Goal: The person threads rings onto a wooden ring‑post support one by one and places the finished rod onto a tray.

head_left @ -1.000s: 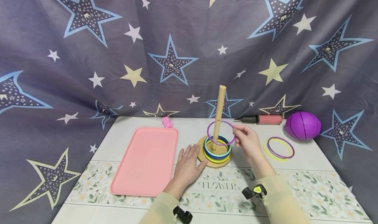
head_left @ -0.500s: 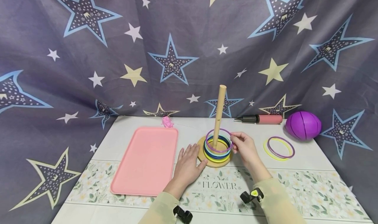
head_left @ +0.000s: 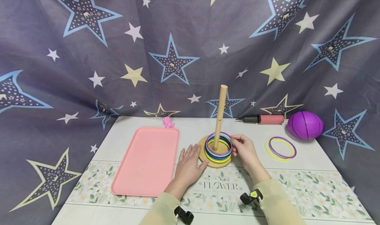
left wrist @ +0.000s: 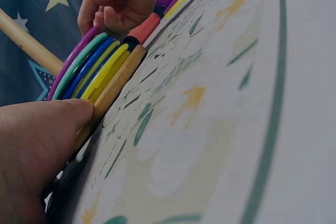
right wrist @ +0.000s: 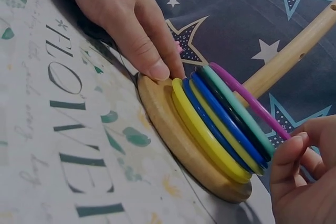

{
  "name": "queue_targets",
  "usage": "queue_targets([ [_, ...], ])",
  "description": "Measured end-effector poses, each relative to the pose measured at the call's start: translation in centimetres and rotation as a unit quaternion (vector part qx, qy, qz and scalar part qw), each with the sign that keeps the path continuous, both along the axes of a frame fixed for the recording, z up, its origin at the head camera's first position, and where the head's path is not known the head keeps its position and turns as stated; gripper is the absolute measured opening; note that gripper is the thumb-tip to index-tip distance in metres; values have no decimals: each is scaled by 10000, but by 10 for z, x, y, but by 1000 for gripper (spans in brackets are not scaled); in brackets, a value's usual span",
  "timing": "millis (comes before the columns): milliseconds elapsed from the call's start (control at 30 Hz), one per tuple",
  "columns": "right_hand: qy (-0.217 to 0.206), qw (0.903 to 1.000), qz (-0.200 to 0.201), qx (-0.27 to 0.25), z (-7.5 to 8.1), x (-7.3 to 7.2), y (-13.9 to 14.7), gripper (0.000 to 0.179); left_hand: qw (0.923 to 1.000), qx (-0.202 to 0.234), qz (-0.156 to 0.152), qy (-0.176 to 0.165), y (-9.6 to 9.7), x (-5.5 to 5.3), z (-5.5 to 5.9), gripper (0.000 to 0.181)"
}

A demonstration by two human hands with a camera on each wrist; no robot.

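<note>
A wooden peg (head_left: pixel 220 116) rises from a round wooden base (head_left: pixel 203 155), with several yellow, blue and teal rings stacked round it. On top of that stack lies a purple ring (right wrist: pixel 252 98), slightly tilted in the right wrist view. My right hand (head_left: pixel 244 149) pinches its right side between thumb and fingertips. My left hand (head_left: pixel 189 164) rests with fingers extended at the base's left edge, its thumb (left wrist: pixel 81 111) touching the wood in the left wrist view.
A pink tray (head_left: pixel 145 162) lies left of the left hand, with a small pink toy (head_left: pixel 168 122) behind it. To the right are a purple ring and a yellow ring (head_left: pixel 271 155), a purple ball (head_left: pixel 304 126) and a red-and-black hand pump (head_left: pixel 268 119). A starry curtain (head_left: pixel 184 27) hangs behind.
My right hand has lowered the purple ring along the peg, from above the stack down onto it. The left hand has stayed at the base.
</note>
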State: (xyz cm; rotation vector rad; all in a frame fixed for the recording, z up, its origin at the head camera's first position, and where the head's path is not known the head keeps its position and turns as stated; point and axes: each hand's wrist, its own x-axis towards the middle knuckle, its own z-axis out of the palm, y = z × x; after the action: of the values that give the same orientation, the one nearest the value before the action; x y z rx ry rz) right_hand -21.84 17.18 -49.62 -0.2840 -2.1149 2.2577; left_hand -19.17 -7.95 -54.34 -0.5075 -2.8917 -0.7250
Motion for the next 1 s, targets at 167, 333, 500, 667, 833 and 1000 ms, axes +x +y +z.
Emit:
queue_targets([
  [167, -53, 9999, 93, 87, -4, 0, 0, 31, 10000, -9, 8, -17, 0, 0, 0, 77],
  [333, -94, 9998, 104, 169, -6, 0, 0, 30, 10000, -9, 9, -12, 0, -1, -1, 77],
  [500, -104, 9998, 65, 167, -7, 0, 1, 32, 10000, -32, 9, -7, 0, -1, -1, 77],
  [667, -123, 9999, -39, 60, -10, 2, 7, 37, 10000, -71, 2, 0, 0, -1, -2, 77],
  [833, -93, 9995, -285, -73, -14, 6, 19, 38, 10000, -59, 8, -11, 0, -1, -2, 77],
  [1000, -31, 9982, -545, -232, -16, 13, 34, 39, 10000, -40, 24, -36, 0, 0, -1, 77],
])
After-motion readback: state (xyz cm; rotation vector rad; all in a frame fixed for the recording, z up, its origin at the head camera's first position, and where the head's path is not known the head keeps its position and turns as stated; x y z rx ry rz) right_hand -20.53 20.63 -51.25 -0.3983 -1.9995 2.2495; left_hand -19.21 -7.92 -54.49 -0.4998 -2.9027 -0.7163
